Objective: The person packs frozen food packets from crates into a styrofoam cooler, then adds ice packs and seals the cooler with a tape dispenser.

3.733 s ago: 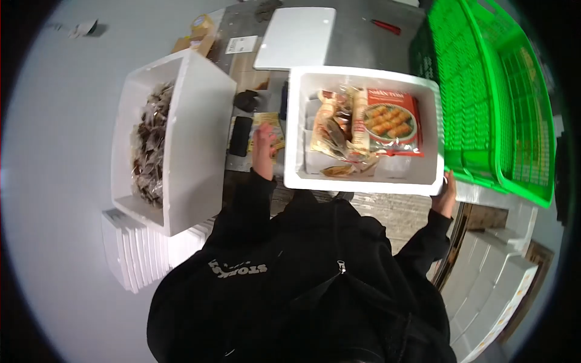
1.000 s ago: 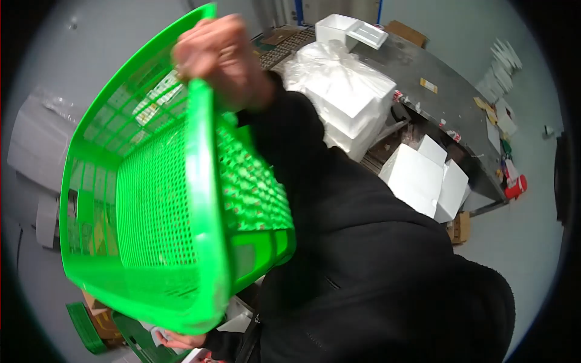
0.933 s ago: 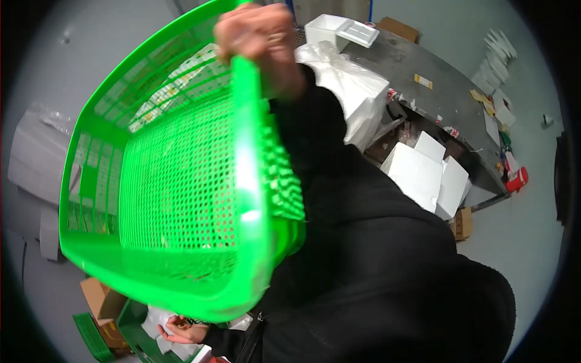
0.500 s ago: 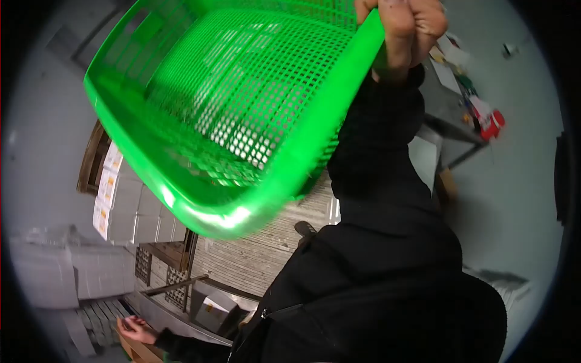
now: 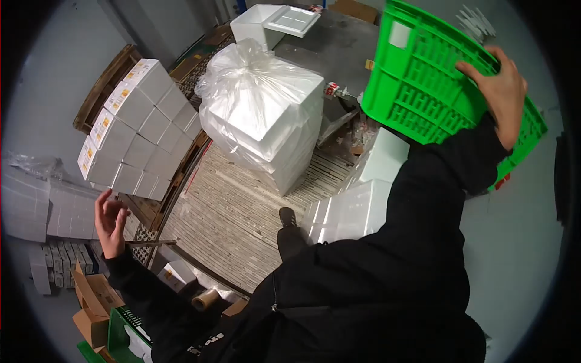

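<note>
My right hand (image 5: 507,100) is at the upper right on the side of a tilted green slatted crate (image 5: 417,81), with the thumb against its side and the fingers at its edge. My left hand (image 5: 111,227) is raised at the left, fingers curved and apart, with nothing in it. That hand is nearest to a stack of white boxes with orange and white labels (image 5: 130,130). White foam boxes under a clear plastic bag (image 5: 263,115) stand in the upper middle.
A dark table (image 5: 339,45) at the top bears an open white foam box (image 5: 257,24) and its lid (image 5: 292,21). More white boxes (image 5: 354,209) stand near my foot (image 5: 287,216). Cardboard boxes (image 5: 94,302) and another green crate (image 5: 121,342) are at the lower left.
The green crate has moved from the upper middle to the upper right with my right hand, and its outer side now shows. My left hand has risen. The bagged boxes and table have come into view.
</note>
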Available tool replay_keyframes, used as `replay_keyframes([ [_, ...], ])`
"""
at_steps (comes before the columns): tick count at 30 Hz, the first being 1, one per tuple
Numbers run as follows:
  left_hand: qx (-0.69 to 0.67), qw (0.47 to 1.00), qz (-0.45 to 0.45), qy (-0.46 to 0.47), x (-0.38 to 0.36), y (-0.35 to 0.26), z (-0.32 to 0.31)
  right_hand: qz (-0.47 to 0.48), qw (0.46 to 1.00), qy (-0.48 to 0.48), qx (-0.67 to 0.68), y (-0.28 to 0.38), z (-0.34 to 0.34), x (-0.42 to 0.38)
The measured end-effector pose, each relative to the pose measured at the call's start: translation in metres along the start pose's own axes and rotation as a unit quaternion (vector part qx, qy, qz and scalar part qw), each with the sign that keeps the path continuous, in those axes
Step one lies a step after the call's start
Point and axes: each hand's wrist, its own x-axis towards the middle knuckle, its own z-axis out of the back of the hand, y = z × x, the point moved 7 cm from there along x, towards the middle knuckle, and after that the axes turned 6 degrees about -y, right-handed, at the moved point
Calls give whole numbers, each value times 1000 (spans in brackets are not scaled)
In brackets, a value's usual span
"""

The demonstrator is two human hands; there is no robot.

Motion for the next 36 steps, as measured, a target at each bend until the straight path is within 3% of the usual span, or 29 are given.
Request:
replay_keyframes([
  [2,-13,999,38,26,1,15,2,-91,992,89,-28,-34,-32,-9],
  [5,19,992,97,81,19,23,5,-162,979,122,-7,-54,-60,-21],
  [10,43,984,143,96,75,43,-10,-259,958,117,31,-49,-109,-28],
  [13,43,981,156,111,106,62,-30,-331,924,124,144,-44,-161,-32],
  [18,23,960,244,139,114,92,-74,-331,904,171,209,-31,-253,-34],
  [21,-15,937,311,157,106,104,-96,-181,955,159,174,12,-291,-29],
  [22,-33,929,333,159,101,111,-100,-182,953,164,178,20,-302,-31],
  [26,-32,923,353,149,91,131,-95,-148,957,187,163,44,-363,-29],
  [28,-50,921,361,135,88,139,-88,-128,931,311,141,44,-417,-37],
  [30,-54,914,385,114,80,145,-80,-176,900,376,131,29,-462,-47],
  [33,-68,913,391,96,72,153,-75,-161,871,444,133,14,-537,-68],
  [34,-73,912,394,93,68,156,-73,-151,873,441,140,22,-551,-76],
  [36,-73,916,384,90,59,154,-69,-103,911,399,25,36,-574,-94],
])
